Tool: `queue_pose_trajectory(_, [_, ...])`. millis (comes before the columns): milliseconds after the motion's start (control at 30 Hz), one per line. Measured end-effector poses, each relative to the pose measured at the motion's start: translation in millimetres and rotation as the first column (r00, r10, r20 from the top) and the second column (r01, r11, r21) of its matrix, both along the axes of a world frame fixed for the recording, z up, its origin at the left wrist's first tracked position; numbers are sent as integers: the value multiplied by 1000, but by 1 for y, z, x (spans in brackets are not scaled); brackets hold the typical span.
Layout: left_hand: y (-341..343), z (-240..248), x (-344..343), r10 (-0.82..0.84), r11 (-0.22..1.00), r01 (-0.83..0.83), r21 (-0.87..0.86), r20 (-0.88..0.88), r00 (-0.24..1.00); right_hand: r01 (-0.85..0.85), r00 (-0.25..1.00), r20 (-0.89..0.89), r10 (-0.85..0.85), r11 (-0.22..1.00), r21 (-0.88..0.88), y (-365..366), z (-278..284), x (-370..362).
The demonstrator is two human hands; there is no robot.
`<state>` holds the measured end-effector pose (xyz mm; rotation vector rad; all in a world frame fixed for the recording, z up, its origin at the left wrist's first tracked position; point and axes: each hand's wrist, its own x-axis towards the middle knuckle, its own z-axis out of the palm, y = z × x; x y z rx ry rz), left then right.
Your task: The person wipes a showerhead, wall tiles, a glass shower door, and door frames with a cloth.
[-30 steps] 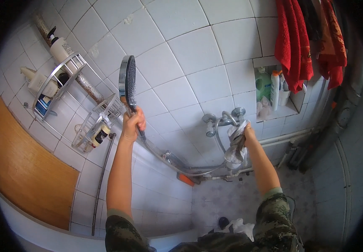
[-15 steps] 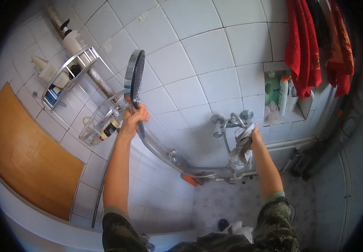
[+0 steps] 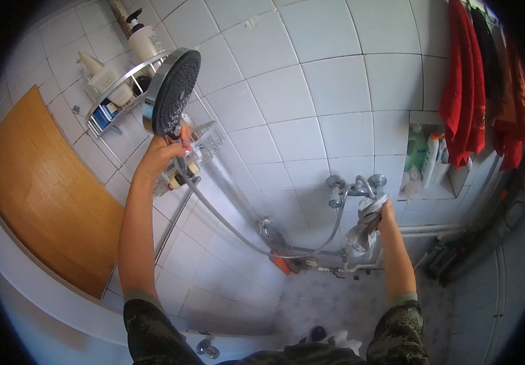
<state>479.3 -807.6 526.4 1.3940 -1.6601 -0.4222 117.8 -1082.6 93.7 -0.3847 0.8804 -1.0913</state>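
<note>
My left hand is wrapped round the handle of a round shower head, chrome-edged with a dark nozzle face. Its face is turned to the right, and white specks like water drops show near its lower edge. A silvery hose droops from it and curves up to the chrome mixer tap on the tiled wall. Just below that tap, my right hand grips a bunched, wet-looking grey-white cloth. The cloth hangs beneath the fingers, and part of the tap is hidden behind it.
At left, a wire corner shelf carries bottles above a lower rack. A wall niche at right holds several bottles, beneath hanging red towels. A curved wooden panel stands at far left; pipes run low along the wall.
The shower head has shifted left, come closer and tilted, showing more of its nozzle face. My right hand keeps its grip on the cloth by the tap. The whole view has shifted slightly.
</note>
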Motion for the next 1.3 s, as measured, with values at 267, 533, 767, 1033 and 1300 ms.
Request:
queue_pose_trajectory(267, [2,-18,36,-24,998,29,53,-94,995,-50,998,46,49,999,20,-7,-6,-3])
queue_pose_trajectory(533, [11,-25,38,62,987,-61,149,0,998,-76,987,135,90,991,-108,-8,-16,-4])
queue_pose_trajectory(767, [25,-44,55,221,954,-177,242,-165,961,-146,982,113,153,987,-64,-10,-13,-2])
queue_pose_trajectory(1033, [27,-36,23,47,991,-54,120,63,997,-176,973,140,185,982,-74,-4,-6,-1])
queue_pose_trajectory(1300, [27,-43,-1,214,976,-211,54,-72,974,-194,961,183,206,978,-82,-1,-9,-6])
